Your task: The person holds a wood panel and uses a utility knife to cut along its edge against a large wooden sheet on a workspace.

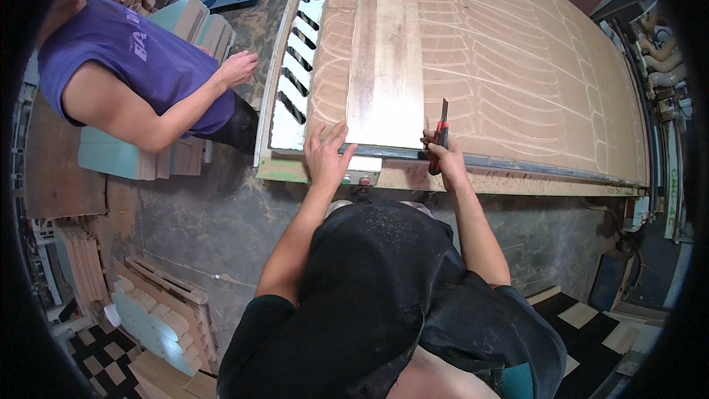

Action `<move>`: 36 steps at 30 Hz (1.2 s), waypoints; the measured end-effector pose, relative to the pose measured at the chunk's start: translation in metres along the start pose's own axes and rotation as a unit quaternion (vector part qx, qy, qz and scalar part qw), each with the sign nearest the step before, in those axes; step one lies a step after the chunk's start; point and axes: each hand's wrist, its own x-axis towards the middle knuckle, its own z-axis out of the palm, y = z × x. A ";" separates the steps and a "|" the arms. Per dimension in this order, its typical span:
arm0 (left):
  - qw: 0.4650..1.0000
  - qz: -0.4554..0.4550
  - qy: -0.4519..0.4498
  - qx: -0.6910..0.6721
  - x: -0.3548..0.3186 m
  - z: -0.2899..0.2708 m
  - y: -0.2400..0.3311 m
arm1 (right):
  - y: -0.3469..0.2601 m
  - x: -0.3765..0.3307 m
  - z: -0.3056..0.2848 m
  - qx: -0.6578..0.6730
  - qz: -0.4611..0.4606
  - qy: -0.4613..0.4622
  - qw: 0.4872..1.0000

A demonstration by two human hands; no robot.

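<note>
A pale wood-grain board (385, 66) lies lengthwise away from me on a brown work surface (502, 44) marked with curved cut grooves. My left hand (327, 154) rests at the board's near left corner, fingers stretched out and apart. By the near right corner, my right hand (447, 157) is wrapped round a red and black utility knife (441, 140). Its dark blade points up and away from me, above the grooved surface just right of the board. The fingertips of that hand come close to the board's right edge.
A co-worker in a purple sleeveless shirt (140, 66) stands at the left, beside stacked light-green-faced blocks (118, 154). A white slotted strip (295, 96) runs along the table's left side. A small button box (363, 174) hangs under the front edge. More stacked pieces (159, 325) stand behind me, left.
</note>
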 end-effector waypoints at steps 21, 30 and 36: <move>1.000 -0.011 0.021 -0.009 0.003 -0.002 0.017 | -0.053 -0.083 0.103 -0.517 0.023 -0.098 0.850; 0.993 0.113 0.012 -0.027 0.003 0.015 0.012 | -0.043 -0.066 0.117 -0.522 0.013 -0.089 0.848; 0.992 0.115 0.035 -0.027 0.003 0.020 0.010 | -0.038 -0.064 0.117 -0.527 0.018 -0.093 0.845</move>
